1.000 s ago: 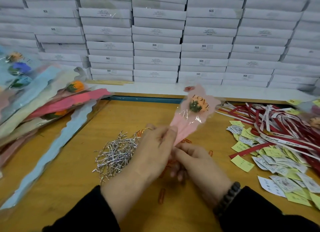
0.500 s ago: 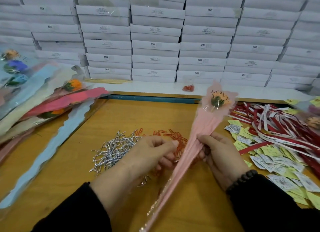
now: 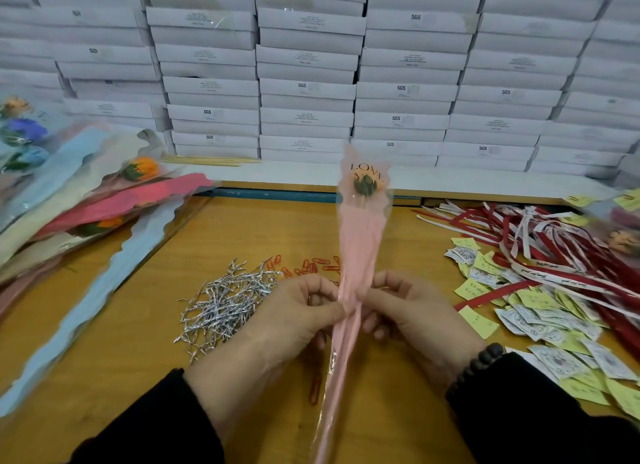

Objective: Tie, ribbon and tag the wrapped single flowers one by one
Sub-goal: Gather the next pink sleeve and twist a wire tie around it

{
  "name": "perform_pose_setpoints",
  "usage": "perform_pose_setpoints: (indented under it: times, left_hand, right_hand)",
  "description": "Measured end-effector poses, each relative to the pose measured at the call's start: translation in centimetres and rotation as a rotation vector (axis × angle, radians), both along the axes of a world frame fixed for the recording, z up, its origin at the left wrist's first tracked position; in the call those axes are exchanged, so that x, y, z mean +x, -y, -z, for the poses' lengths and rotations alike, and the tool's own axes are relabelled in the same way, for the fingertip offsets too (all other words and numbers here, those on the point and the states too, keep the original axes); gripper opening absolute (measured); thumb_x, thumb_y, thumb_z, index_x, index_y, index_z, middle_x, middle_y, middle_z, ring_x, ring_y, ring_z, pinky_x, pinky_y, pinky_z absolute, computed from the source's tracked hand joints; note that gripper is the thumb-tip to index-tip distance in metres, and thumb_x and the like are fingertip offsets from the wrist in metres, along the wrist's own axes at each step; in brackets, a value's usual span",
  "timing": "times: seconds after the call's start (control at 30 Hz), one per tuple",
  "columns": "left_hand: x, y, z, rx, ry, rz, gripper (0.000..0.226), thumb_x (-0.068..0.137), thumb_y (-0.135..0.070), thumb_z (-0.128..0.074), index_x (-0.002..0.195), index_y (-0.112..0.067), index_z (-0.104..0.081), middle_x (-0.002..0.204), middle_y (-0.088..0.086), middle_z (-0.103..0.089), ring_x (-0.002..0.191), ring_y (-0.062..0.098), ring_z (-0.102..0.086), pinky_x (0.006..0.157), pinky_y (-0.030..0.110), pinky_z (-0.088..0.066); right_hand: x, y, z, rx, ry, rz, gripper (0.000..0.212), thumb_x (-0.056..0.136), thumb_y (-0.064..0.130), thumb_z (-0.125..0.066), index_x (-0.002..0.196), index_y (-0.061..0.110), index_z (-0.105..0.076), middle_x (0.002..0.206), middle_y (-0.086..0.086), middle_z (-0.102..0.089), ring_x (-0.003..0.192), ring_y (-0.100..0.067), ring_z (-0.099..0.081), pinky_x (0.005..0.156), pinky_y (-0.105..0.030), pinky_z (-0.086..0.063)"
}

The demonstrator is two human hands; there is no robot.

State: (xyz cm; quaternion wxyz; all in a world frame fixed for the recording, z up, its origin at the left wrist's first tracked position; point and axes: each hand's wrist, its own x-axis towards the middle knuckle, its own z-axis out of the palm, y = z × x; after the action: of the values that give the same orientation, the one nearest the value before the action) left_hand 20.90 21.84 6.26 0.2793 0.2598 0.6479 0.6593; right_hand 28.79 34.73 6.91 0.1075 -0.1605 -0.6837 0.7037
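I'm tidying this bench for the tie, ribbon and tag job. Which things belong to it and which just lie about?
For the job:
- pink wrapped flower, pinched by left hand and right hand
- silver twist ties
- red and white ribbons
- paper tags
- wrapped flowers

Lying about:
- white boxes
- red paper clips

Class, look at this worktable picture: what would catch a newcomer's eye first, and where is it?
First, the pink wrapped flower standing upright at centre, pinched by the left hand and right hand. Then the wall of white boxes behind, and the red ribbons on the table's right.
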Motion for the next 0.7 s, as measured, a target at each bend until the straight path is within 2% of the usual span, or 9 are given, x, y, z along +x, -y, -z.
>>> perform_pose_setpoints:
  times: [0.2, 0.37, 0.57, 0.7]
  left_hand:
    - [-0.4, 0.2, 0.4, 0.032, 0.057, 0.018, 0.009, 0.081, 0.003, -0.062, 0.074, -0.002, -0.058, 0.054, 0.009, -0.06, 0.041, 0.013, -0.053, 0.036, 0.018, -0.041]
    - [-0.4, 0.2, 0.2, 0.041, 0.079, 0.036, 0.007, 0.078, 0.003, -0.063, 0.076, -0.001, -0.058, 0.062, 0.017, -0.059, 0.046, 0.018, -0.055, 0.037, 0.02, -0.044]
    - [-0.3, 0.4, 0.2, 0.042, 0.104, 0.021, 0.014, 0.076, -0.002, -0.065, 0.088, 0.001, -0.059, 0.077, 0.022, -0.059, 0.054, 0.019, -0.053, 0.042, 0.02, -0.043]
    - [-0.5, 0.2, 0.1, 0.093, 0.131, 0.001, 0.012, 0.071, -0.001, -0.066, 0.079, -0.002, -0.058, 0.065, 0.013, -0.06, 0.051, 0.016, -0.055, 0.044, 0.021, -0.045]
  right_hand:
    - [0.2, -0.5, -0.1, -0.101, -0.041, 0.005, 0.015, 0.081, -0.005, -0.061, 0.095, 0.001, -0.062, 0.087, -0.016, -0.07, 0.075, -0.023, -0.066, 0.064, -0.025, -0.056]
    - [0.4, -0.8, -0.4, -0.023, -0.058, -0.006, 0.025, 0.079, -0.008, -0.062, 0.102, 0.001, -0.06, 0.076, -0.01, -0.063, 0.052, -0.01, -0.054, 0.043, -0.016, -0.042]
    - [0.5, -0.7, 0.0, 0.072, -0.029, -0.078, 0.025, 0.079, -0.005, -0.064, 0.098, 0.01, -0.061, 0.076, -0.005, -0.064, 0.06, -0.012, -0.057, 0.047, -0.015, -0.043]
    - [0.3, -0.7, 0.1, 0.053, -0.03, -0.075, 0.025, 0.077, -0.004, -0.067, 0.098, 0.01, -0.061, 0.076, -0.007, -0.064, 0.058, -0.011, -0.058, 0.046, -0.015, -0.044]
